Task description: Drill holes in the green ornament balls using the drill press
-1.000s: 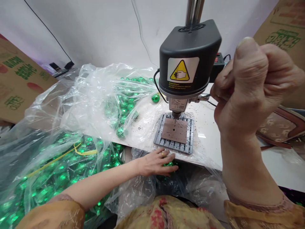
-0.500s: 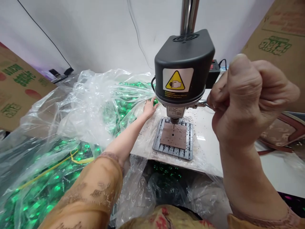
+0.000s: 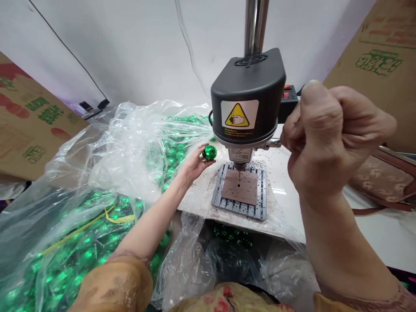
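Observation:
Between the fingertips of my left hand (image 3: 194, 165) is a shiny green ball (image 3: 210, 152), held left of the drill press (image 3: 248, 95). My right hand (image 3: 328, 134) is closed around the press's feed lever (image 3: 273, 143), whose far end my fist hides. Under the chuck, the thin drill bit (image 3: 239, 175) points down at a brown square board (image 3: 246, 195) with a dark hole in it. The board lies on a slotted metal base plate (image 3: 218, 199) strewn with dark shavings.
Clear plastic bags of green balls (image 3: 175, 149) lie on the left of the white table (image 3: 286, 212). Another bag of green balls (image 3: 81, 255) sits lower left. Cardboard boxes (image 3: 42, 117) flank both sides. A patterned handbag (image 3: 383, 177) rests at the right.
My left hand has drawn back from the bag's mouth toward me, now with a green ball in its fingers. My right hand stays at the lever. The view has shifted slightly.

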`<state>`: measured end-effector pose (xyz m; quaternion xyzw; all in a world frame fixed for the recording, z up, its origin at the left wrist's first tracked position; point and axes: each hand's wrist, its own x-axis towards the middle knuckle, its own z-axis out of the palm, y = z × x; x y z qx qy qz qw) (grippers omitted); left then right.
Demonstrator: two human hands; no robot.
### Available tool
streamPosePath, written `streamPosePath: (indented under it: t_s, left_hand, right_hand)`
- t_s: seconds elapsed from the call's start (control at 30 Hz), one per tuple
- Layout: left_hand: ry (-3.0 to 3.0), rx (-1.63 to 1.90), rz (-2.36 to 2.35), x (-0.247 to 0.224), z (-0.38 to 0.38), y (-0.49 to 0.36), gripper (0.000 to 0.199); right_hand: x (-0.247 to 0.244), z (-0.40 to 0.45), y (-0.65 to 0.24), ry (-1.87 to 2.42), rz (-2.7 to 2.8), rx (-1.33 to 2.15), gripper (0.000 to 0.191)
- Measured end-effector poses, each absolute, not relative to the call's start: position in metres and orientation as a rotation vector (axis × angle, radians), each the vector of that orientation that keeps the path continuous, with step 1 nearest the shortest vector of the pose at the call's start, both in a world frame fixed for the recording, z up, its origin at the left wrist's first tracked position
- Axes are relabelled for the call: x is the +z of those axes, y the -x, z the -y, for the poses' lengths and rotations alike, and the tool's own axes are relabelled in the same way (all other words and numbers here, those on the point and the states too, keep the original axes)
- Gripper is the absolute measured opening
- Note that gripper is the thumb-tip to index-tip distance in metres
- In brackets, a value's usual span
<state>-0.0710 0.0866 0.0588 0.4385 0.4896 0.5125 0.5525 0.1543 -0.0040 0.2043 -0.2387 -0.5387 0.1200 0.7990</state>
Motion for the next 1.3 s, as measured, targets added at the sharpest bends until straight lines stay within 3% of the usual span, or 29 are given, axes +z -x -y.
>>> streamPosePath:
  t_s: [0.17, 0.5, 0.73, 1.3]
  left_hand:
    - [-0.975, 1.212, -0.992, 0.072, -0.031, 0.069, 0.062]
    - [-0.867, 1.191, -0.817, 0.070, 0.000, 0.044, 0.044]
    - [-1.107, 1.095, -0.982, 0.049, 0.004, 0.038, 0.061]
    - [-1.636, 1.047, -1.099, 0.014, -0.010, 0.019, 0.065]
  right_hand:
    - [0.213, -0.006, -0.161, 0.520, 1.171, 0.400, 0.041]
    - [0.226, -0.031, -0.169, 0.484, 1.071, 0.674, 0.037]
    - [0.228, -0.036, -0.170, 0.539, 1.048, 0.696, 0.042]
    - [0.229, -0.037, -0.170, 0.551, 1.062, 0.655, 0.042]
